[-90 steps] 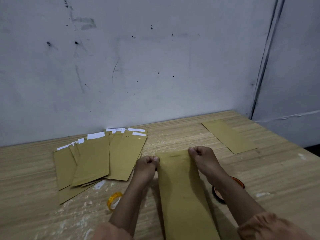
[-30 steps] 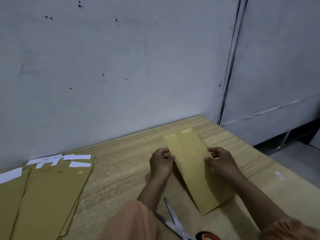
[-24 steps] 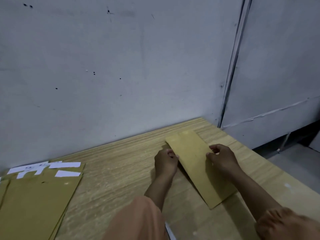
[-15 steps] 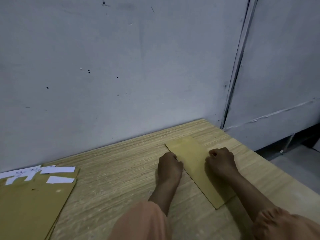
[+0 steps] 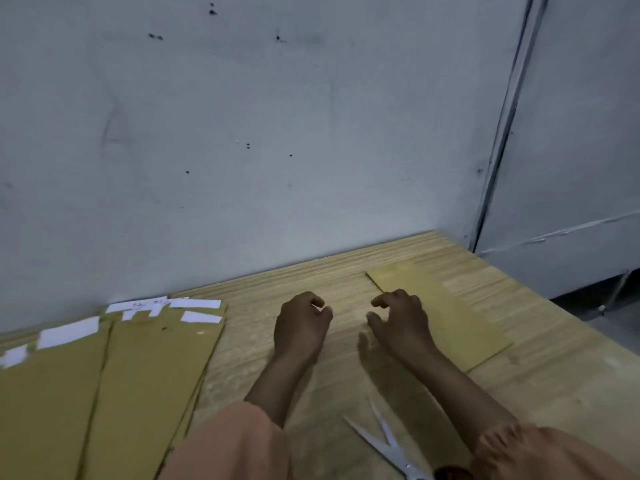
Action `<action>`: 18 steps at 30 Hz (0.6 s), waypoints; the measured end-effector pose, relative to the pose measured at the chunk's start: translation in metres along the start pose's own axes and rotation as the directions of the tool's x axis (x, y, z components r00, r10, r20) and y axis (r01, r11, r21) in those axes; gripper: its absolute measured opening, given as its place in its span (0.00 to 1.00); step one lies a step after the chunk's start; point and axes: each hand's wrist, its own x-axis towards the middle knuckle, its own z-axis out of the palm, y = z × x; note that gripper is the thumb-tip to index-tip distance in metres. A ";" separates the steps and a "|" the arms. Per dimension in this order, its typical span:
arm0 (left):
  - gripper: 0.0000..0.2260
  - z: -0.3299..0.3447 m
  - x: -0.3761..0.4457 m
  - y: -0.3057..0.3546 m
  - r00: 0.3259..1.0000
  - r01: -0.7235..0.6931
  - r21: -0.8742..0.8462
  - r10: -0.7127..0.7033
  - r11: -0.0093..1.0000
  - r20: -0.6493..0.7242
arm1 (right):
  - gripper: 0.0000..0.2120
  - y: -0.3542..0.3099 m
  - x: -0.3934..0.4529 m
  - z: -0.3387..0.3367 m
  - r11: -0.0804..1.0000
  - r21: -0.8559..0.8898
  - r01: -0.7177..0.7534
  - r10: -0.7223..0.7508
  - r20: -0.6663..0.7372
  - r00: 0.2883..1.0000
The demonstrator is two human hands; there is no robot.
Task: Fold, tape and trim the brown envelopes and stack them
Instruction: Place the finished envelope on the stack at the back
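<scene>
A finished brown envelope (image 5: pixel 450 313) lies flat at the far right of the wooden table (image 5: pixel 346 271), on the small stack there. My right hand (image 5: pixel 398 320) hovers over its left edge with loosely curled fingers and holds nothing. My left hand (image 5: pixel 301 323) is a little to the left over bare wood, fingers also loosely curled and empty. Several brown envelopes with white strips at their far ends (image 5: pixel 131 368) lie fanned out at the left.
Open scissors (image 5: pixel 384 445) with a dark red handle lie near the front edge between my forearms. A grey wall (image 5: pixel 277 133) runs close behind the table. The table's right edge drops off beside the envelope stack.
I carried the envelope from the table's middle to the right and laid it on the stack. Both hands have now let go and pulled back to the left.
</scene>
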 end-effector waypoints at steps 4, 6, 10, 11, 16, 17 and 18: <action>0.08 -0.050 -0.022 -0.037 0.996 0.073 0.112 -0.067 0.991 -0.052 | 0.14 -0.052 -0.032 0.029 0.991 0.057 0.123 -0.128 0.100 0.987; 0.08 -0.066 -0.028 -0.052 0.993 0.097 0.156 -0.085 0.983 -0.082 | 0.14 -0.069 -0.044 0.037 0.984 0.080 0.161 -0.171 0.144 0.975; 0.10 -0.104 -0.049 -0.087 0.983 0.130 0.229 -0.096 0.965 -0.155 | 0.14 -0.106 -0.066 0.061 0.974 0.125 0.187 -0.212 0.235 0.949; 0.11 -0.117 -0.058 -0.097 0.980 0.131 0.266 -0.085 0.955 -0.179 | 0.15 -0.118 -0.074 0.070 0.971 0.132 0.201 -0.230 0.264 0.937; 0.13 -0.159 -0.085 -0.135 0.955 0.191 0.462 -0.054 0.866 -0.292 | 0.16 -0.161 -0.104 0.098 0.958 0.138 0.253 -0.286 0.329 0.900; 0.14 -0.166 -0.089 -0.141 0.943 0.239 0.488 -0.081 0.839 -0.324 | 0.16 -0.168 -0.109 0.103 0.951 0.133 0.278 -0.307 0.332 0.892; 0.14 -0.173 -0.094 -0.149 0.927 0.297 0.507 -0.118 0.809 -0.355 | 0.16 -0.176 -0.113 0.106 0.945 0.130 0.299 -0.326 0.339 0.882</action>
